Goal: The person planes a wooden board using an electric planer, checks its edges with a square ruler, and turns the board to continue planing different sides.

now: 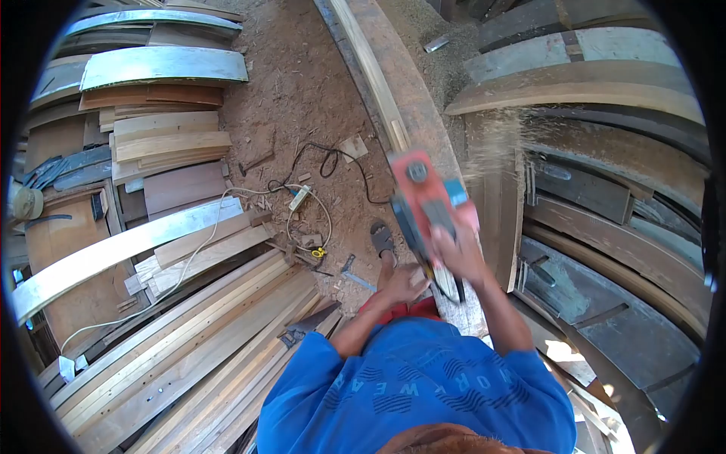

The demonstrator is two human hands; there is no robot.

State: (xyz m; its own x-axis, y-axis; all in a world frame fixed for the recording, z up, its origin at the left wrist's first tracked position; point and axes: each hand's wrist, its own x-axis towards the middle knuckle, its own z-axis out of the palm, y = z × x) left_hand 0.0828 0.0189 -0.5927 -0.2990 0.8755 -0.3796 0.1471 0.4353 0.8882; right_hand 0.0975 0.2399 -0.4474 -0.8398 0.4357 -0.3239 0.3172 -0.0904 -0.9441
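A red and dark power planer point(416, 185) rests on a long narrow wood strip point(363, 57), which lies along a worn bench beam point(412, 68). Wood chips point(503, 140) spray out from the planer's right side. My right hand point(457, 246) is wrapped round the planer's rear handle. Lower and to the left, my left hand point(404, 284) is beside the planer's back end, near the beam's edge and a dark cable; its fingers are partly hidden and blurred.
Stacked boards point(181, 333) fill the lower left, with more planks point(620, 204) at right. On the dirt floor point(280, 76) lie a power strip point(300, 198), a coiled cable, a yellow tape measure point(318, 252) and a metal square point(355, 278). A handsaw point(302, 327) lies on the boards.
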